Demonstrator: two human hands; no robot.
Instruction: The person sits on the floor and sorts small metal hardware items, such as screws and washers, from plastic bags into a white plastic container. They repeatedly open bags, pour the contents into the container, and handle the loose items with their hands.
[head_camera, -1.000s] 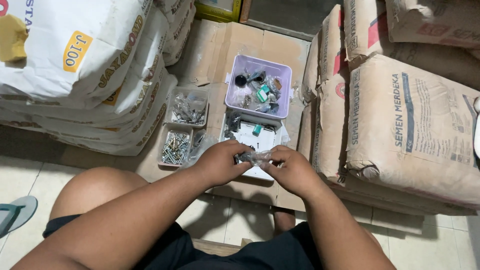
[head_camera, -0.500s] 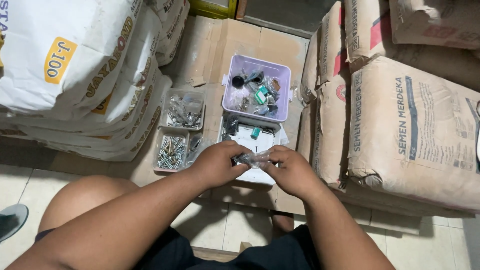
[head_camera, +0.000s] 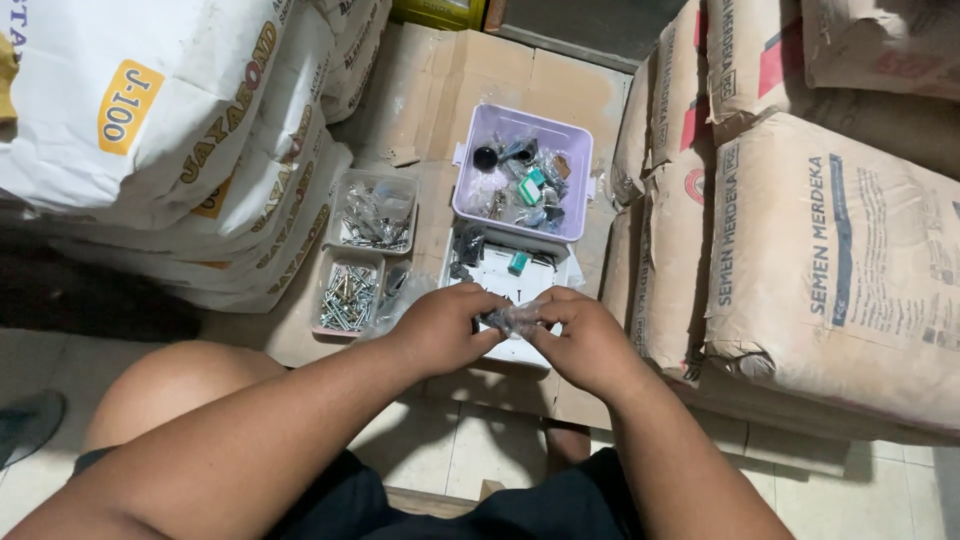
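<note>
Both of my hands meet over a white tray (head_camera: 500, 272) and pinch a small clear plastic bag (head_camera: 512, 317) between their fingertips. My left hand (head_camera: 445, 330) grips its left end, my right hand (head_camera: 585, 340) its right end. The bag's contents are too small to make out. Just beyond the tray stands a lilac plastic tub (head_camera: 575, 180) filled with several small mixed hardware parts.
Two clear trays lie to the left on flattened cardboard (head_camera: 480, 85): one with screws (head_camera: 348, 297), one with bagged metal bits (head_camera: 376, 212). White sacks (head_camera: 150, 130) are stacked at left, brown paper cement sacks (head_camera: 820, 240) at right. My bare knee (head_camera: 170, 390) is low left.
The view has shifted slightly. My hands stay together on the small bag, working it with little movement.
</note>
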